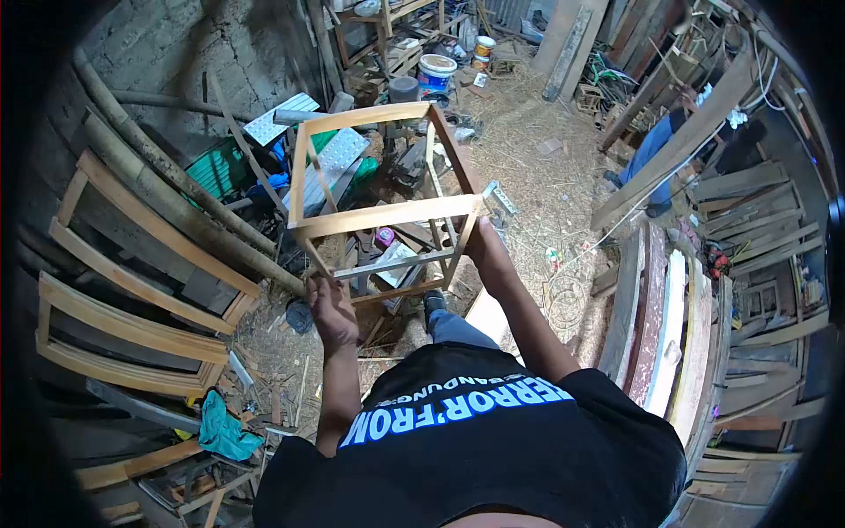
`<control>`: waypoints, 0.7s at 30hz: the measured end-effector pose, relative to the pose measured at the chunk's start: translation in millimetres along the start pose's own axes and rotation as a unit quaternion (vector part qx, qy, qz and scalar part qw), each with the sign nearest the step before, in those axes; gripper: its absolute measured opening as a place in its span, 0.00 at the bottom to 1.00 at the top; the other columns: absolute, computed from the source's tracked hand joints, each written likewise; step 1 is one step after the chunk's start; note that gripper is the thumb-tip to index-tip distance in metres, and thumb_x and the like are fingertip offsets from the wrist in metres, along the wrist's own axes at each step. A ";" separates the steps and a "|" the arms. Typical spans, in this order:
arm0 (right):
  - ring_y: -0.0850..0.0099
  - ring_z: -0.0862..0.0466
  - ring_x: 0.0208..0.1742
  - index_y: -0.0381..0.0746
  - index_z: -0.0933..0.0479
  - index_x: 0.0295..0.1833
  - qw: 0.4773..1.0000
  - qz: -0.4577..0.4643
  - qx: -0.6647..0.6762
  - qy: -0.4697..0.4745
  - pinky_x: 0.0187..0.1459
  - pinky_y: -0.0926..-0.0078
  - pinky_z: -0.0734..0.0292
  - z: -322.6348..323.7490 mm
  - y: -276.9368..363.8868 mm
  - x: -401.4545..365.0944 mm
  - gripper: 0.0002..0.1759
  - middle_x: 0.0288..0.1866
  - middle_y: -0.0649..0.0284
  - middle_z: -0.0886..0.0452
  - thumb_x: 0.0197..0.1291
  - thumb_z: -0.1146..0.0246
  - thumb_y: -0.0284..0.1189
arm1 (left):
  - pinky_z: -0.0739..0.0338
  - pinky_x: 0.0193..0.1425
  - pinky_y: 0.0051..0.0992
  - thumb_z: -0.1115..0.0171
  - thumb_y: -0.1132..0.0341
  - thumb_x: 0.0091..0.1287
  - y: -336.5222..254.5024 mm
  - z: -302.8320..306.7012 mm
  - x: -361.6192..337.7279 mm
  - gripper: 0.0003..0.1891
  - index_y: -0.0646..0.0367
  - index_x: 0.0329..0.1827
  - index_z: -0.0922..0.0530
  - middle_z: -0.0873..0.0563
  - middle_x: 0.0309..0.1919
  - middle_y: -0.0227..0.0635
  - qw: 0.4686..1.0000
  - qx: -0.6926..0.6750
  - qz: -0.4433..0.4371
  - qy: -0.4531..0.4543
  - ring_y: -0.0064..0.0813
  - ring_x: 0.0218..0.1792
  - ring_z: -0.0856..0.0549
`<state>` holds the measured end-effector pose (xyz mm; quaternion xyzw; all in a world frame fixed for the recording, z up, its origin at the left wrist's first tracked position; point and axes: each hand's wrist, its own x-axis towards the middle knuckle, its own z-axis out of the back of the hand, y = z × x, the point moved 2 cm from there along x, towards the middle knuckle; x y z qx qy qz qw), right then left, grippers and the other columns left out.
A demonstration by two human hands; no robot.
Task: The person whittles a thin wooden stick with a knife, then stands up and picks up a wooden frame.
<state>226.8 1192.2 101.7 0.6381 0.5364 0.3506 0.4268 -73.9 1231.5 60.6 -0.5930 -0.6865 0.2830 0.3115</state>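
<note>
A box-shaped wooden stool frame [387,216] of pale and reddish strips is held up in front of me, tilted, with its sides bare. My left hand [333,315] supports its lower left corner, fingers curled at the leg there. At the right, my right hand [484,245] grips the upright just below the near right corner; part of its fingers is hidden behind the wood. Through the frame, a pink tape measure [385,236] shows among wood scraps. Just beyond the right corner is a small box with printed sides [500,199].
Curved wooden frames [132,326] lean along the left wall. Long planks [652,308] stand at the right. Paint buckets [436,72] sit at the back on a floor littered with shavings. Behind a slanted post, another person [653,150] is partly visible. A green cloth [225,429] lies lower left.
</note>
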 end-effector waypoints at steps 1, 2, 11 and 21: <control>0.61 0.17 0.68 0.33 0.27 0.76 1.000 -0.005 0.000 -0.003 0.73 0.56 0.28 1.4 3.3 -4.3 0.38 0.67 0.53 0.16 0.87 0.60 0.55 | 0.27 0.64 0.26 0.38 0.68 0.81 -5.5 1.7 -1.5 0.09 0.53 0.60 0.21 0.15 0.50 0.26 1.000 -0.028 -0.008 0.009 0.21 0.54 0.18; 0.61 0.17 0.69 0.33 0.27 0.76 1.000 -0.009 0.001 -0.004 0.73 0.57 0.28 1.2 7.1 -7.9 0.38 0.67 0.53 0.15 0.87 0.60 0.56 | 0.25 0.68 0.28 0.37 0.68 0.80 5.4 25.9 1.6 0.12 0.55 0.64 0.20 0.14 0.54 0.28 0.998 -0.060 0.010 0.003 0.22 0.58 0.17; 0.53 0.31 0.82 0.34 0.45 0.87 0.994 -0.006 0.109 -0.001 0.83 0.52 0.39 -12.9 58.7 -47.6 0.50 0.82 0.48 0.31 0.82 0.67 0.67 | 0.25 0.65 0.23 0.34 0.65 0.81 -18.2 15.5 -1.9 0.12 0.56 0.63 0.19 0.14 0.55 0.29 0.995 0.084 -0.021 0.040 0.19 0.56 0.17; 0.63 0.09 0.52 0.39 0.27 0.69 0.991 -0.114 0.060 -0.048 0.54 0.66 0.14 7.1 42.5 -58.2 0.19 0.55 0.57 0.11 0.81 0.40 0.36 | 0.27 0.68 0.29 0.36 0.65 0.83 25.1 67.3 -6.7 0.13 0.52 0.67 0.18 0.16 0.52 0.34 0.977 0.181 -0.051 0.100 0.27 0.55 0.19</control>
